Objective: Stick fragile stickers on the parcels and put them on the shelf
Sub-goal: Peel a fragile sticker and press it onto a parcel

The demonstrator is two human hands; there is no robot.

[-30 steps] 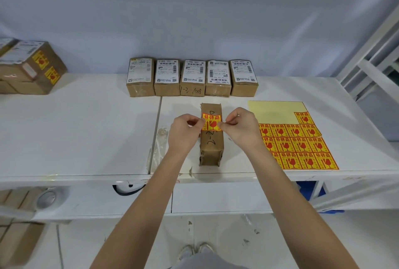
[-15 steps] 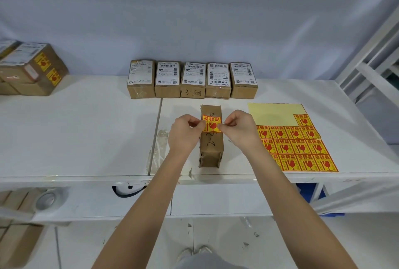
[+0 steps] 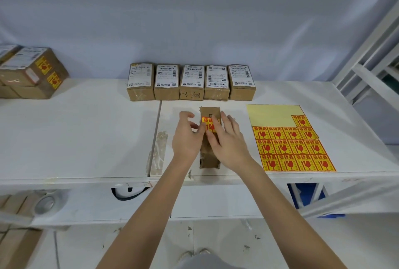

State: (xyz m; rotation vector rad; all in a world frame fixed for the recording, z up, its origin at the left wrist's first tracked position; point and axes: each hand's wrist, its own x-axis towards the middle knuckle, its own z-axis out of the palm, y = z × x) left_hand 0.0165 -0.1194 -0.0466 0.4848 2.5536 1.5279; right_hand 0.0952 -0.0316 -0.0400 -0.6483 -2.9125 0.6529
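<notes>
A narrow brown parcel (image 3: 209, 158) lies lengthwise on the white table (image 3: 86, 139) in front of me. A yellow and red fragile sticker (image 3: 209, 123) sits on its top face. My left hand (image 3: 187, 137) is at the parcel's left side with its fingers spread, the thumb touching the sticker's left edge. My right hand (image 3: 229, 139) lies flat over the parcel, its straight fingers pressing on the sticker's right part. A sheet of fragile stickers (image 3: 291, 145) lies to the right, its upper rows peeled off.
A row of several brown parcels with white labels (image 3: 191, 82) stands at the table's back. Stickered boxes (image 3: 30, 73) are stacked at the far left. A white frame (image 3: 367, 57) rises on the right. A lower shelf (image 3: 97, 206) runs under the table.
Both hands held the sticker by its edges above the parcel. Now the sticker lies on the parcel, the fingers have opened, and they press on it.
</notes>
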